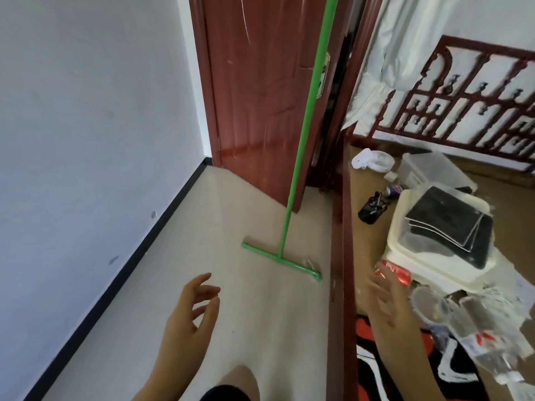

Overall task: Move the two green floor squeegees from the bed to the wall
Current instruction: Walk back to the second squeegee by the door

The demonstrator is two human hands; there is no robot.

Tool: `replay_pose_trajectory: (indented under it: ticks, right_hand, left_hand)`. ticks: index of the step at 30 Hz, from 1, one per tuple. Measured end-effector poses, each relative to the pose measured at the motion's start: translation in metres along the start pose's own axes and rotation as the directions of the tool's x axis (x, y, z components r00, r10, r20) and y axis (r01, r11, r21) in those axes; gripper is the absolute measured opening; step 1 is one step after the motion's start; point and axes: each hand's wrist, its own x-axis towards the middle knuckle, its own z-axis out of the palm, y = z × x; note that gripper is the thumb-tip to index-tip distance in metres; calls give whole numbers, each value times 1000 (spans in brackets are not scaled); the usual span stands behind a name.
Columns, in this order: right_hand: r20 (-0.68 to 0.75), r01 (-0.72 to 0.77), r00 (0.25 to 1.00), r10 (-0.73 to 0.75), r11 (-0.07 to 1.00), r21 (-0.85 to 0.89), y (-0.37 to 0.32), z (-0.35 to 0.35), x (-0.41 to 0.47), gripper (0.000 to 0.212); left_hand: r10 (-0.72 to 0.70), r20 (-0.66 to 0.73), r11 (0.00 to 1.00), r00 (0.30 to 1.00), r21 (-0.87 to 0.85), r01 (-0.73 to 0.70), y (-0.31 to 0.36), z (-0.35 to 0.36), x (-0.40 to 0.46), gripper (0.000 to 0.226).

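Note:
One green floor squeegee [301, 146] stands upright on the pale floor, its long handle leaning against the red-brown door [260, 82] and its crossbar head [280, 260] flat on the floor. I see only this one squeegee. My left hand [188, 316] hovers low over the floor, fingers apart and holding nothing, a short way in front of the crossbar. My right hand [388, 308] is blurred, spread open above the edge of the bed [341, 256] at the right, with nothing in it.
A white wall [86, 125] with a black skirting runs along the left. The bed surface carries a white box with black sheets [443, 227], a small white fan [373, 160], a clear bin, cups and a red can. A carved red headboard [463, 111] stands behind.

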Motion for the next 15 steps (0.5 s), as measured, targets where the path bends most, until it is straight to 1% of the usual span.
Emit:
replay_pose_trajectory:
  ticks: [3, 5, 6, 8, 9, 10, 11, 12, 13, 15]
  right_hand:
    - [0, -5, 1000, 5, 1000, 14, -1, 0, 66, 49]
    - [0, 8, 1000, -8, 1000, 10, 2, 4, 108, 47]
    - [3, 2, 1000, -2, 999, 34, 2, 6, 130, 51]
    - [1, -30, 1000, 30, 993, 111, 5, 11, 181, 77]
    - [11, -39, 999, 38, 991, 127, 10, 12, 209, 76]
    - [41, -56, 998, 52, 991, 119, 13, 13, 237, 61]
    - [103, -75, 993, 64, 992, 103, 16, 12, 266, 45]
    - [151, -68, 987, 54, 993, 94, 15, 13, 291, 40]
    - [159, -34, 987, 22, 997, 74, 11, 16, 312, 40]
    - [93, 62, 994, -64, 998, 24, -6, 26, 349, 39]
  left_hand:
    - [-20, -5, 1000, 1000, -11, 20, 2, 28, 52, 38]
    - [-12, -2, 1000, 1000, -13, 12, 3, 46, 92, 40]
    - [-6, 3, 1000, 1000, -13, 6, 4, 56, 114, 40]
    - [18, 13, 1000, 1000, -3, -18, 9, 72, 163, 41]
    - [30, 23, 1000, 999, 7, -31, 11, 79, 188, 41]
    - [42, 34, 999, 999, 18, -42, 14, 86, 213, 42]
    - [57, 43, 998, 997, 34, -59, 21, 91, 237, 42]
    - [73, 55, 996, 996, 56, -76, 31, 97, 262, 41]
    - [83, 70, 993, 994, 78, -89, 41, 102, 287, 40]
    - [120, 101, 986, 988, 102, -130, 60, 114, 332, 38]
